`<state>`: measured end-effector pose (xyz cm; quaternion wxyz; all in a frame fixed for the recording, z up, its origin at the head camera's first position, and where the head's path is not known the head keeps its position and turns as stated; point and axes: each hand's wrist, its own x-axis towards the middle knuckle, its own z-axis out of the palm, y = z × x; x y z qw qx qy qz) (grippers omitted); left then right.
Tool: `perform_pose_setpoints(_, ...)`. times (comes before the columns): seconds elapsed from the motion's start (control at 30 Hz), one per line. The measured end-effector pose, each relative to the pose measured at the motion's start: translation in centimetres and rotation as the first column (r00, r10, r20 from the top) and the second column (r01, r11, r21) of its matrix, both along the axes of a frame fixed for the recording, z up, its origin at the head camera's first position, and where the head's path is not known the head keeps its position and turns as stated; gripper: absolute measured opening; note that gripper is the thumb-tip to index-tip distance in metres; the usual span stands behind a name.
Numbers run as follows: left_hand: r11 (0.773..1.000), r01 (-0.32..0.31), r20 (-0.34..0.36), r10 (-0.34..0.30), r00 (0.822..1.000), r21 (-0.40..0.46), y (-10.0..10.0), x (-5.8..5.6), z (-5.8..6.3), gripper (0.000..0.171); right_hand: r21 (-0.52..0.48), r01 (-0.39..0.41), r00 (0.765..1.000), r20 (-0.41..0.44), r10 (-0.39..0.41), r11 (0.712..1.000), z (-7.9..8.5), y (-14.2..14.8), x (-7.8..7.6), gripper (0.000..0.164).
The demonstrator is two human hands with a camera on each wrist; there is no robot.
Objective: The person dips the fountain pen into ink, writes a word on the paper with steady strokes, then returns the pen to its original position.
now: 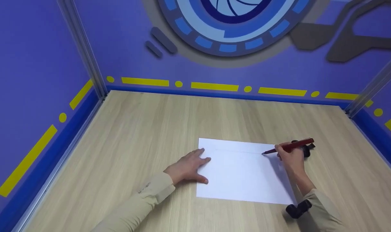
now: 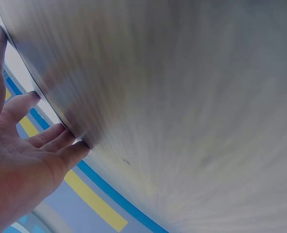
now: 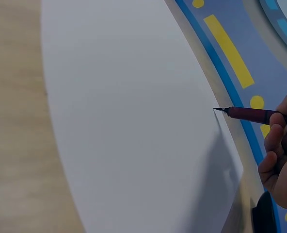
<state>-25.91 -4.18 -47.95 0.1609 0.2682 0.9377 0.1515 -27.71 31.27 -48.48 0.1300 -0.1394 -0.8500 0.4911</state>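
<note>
A sheet of white paper [image 1: 240, 180] lies on the wooden table, with a faint thin line across its upper part. My right hand [image 1: 291, 158] grips a dark red fountain pen [image 1: 292, 146], also seen as a slanting pen [image 3: 250, 114] in the right wrist view. Its nib meets the paper near the upper right, at the line's right end. My left hand [image 1: 189, 166] rests at the sheet's left edge, fingers spread, with fingertips and thumb on the paper. In the left wrist view that hand [image 2: 32, 150] shows its straight fingers against the surface.
A black object [image 1: 306, 151] sits just behind my right hand, partly hidden by it. Another black device [image 1: 298, 208] is beside my right wrist, overlapping the sheet's lower right corner. Blue panels [image 1: 134, 64] with yellow marks border the wooden table [image 1: 144, 122].
</note>
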Motion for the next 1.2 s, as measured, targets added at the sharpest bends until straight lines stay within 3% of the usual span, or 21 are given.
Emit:
perform_pose_setpoints(0.17,1.0,-0.007,0.008,0.007,1.0,0.006,0.0,0.0,0.0,0.081,0.03,0.004,1.0,0.011,-0.004,1.0,0.1,0.4,0.3,0.025)
perform_pose_setpoints(0.4,1.0,0.004,0.011,-0.004,1.0,0.014,-0.1,-0.1,0.2,0.082,0.025,0.003,0.999,-0.05,-0.002,1.0,-0.1,0.9,0.3,0.022)
perform_pose_setpoints(0.77,1.0,-0.007,0.016,0.006,1.0,0.005,-0.1,0.0,0.4,0.081,0.062,0.023,1.0,-0.005,-0.023,0.998,0.2,1.3,0.7,0.026)
perform_pose_setpoints(1.2,1.0,0.006,0.008,-0.007,1.0,0.0,-0.1,0.1,0.1,0.082,0.009,0.031,0.999,0.012,-0.032,0.999,0.1,2.1,1.3,0.025)
